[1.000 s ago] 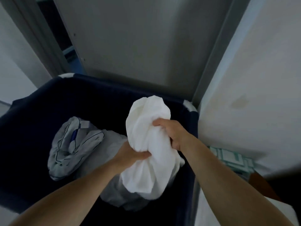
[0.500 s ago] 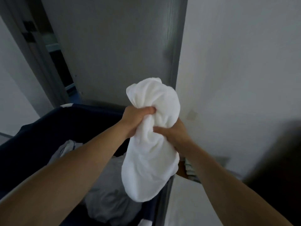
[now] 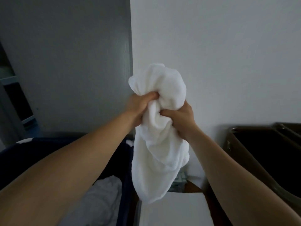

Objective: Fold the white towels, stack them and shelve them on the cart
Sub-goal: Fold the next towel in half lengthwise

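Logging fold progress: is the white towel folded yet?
Not folded: the white towel hangs bunched and crumpled, gripped by left hand and right hand.

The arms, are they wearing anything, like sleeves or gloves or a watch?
No. The left arm and right arm are bare as far as the picture shows, with no sleeves. The left hand and right hand have no gloves, and no watch or bracelet shows at either wrist.

Dim, flat light, brightest on the white towel (image 3: 160, 144) and the far right wall (image 3: 228, 62), while the grey door (image 3: 73, 62) at left and the near left corner sink into shadow. The picture is soft throughout, and wide-angle stretch swells the forearms (image 3: 65, 168) at the near edges.
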Demonstrator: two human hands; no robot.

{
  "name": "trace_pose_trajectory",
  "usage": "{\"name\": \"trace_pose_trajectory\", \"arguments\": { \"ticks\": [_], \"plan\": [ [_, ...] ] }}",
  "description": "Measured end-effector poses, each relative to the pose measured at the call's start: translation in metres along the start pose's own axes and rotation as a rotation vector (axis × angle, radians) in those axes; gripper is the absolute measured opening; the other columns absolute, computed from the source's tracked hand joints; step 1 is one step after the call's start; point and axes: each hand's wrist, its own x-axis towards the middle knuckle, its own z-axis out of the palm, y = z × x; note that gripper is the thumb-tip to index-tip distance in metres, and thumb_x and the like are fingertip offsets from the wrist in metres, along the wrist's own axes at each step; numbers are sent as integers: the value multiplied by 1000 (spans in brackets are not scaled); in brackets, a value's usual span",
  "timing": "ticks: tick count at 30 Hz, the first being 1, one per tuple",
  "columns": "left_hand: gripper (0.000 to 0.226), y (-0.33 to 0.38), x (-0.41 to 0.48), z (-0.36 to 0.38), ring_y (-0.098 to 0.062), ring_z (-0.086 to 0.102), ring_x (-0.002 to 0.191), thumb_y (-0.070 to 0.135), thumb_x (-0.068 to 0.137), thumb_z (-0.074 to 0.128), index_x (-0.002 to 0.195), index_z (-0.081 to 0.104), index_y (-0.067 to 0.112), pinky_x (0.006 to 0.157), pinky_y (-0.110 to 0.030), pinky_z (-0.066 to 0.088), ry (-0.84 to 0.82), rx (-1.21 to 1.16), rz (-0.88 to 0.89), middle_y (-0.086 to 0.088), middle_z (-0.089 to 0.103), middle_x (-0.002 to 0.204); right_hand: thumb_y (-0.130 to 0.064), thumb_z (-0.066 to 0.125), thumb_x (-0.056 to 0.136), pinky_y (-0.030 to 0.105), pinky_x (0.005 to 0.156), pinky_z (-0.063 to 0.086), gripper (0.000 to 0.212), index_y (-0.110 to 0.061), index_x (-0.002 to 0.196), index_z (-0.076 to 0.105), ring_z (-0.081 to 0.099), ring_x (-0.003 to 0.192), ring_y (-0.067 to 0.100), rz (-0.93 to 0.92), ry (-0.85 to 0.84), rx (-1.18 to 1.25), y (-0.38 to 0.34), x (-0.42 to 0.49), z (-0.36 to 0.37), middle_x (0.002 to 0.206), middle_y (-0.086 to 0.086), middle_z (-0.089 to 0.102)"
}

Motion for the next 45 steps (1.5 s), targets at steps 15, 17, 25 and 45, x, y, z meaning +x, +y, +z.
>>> {"name": "trace_pose_trajectory", "arguments": {
  "ticks": [15, 17, 25, 45],
  "plan": [
    [64, -167, -78, 41, -11, 66, 110, 24, 72, 88, 128, 58, 33, 92, -36, 56, -695, 415, -381, 8, 69, 119, -25, 90, 63, 52, 94, 55, 58, -10, 115, 69, 70, 103, 29, 432, -321, 71, 114, -73, -130, 110, 11, 74],
    [76, -202, -91, 37, -13, 60, 117, 30, 65, 92, 131, 55, 33, 102, -41, 51, -648, 536, -531, 9, 66, 122, -22, 92, 61, 47, 90, 57, 51, -18, 108, 73, 72, 96, 22, 496, -339, -109, 153, -89, -139, 103, 2, 76],
    [45, -233, -117, 50, -23, 69, 104, 27, 76, 83, 118, 65, 28, 93, -47, 56, -348, 337, -649, -3, 73, 114, -21, 90, 66, 21, 72, 45, 38, -19, 84, 57, 54, 82, 13, 400, -669, -566, 229, -120, -137, 89, -5, 57],
    [51, -158, -92, 37, -30, 63, 100, 29, 62, 64, 110, 58, 13, 86, -41, 53, -118, 594, -362, -12, 63, 111, -45, 77, 81, 32, 67, 48, 26, -24, 75, 64, 63, 76, 20, 160, -487, -787, 146, -51, -197, 75, -1, 64]
  ]
}}
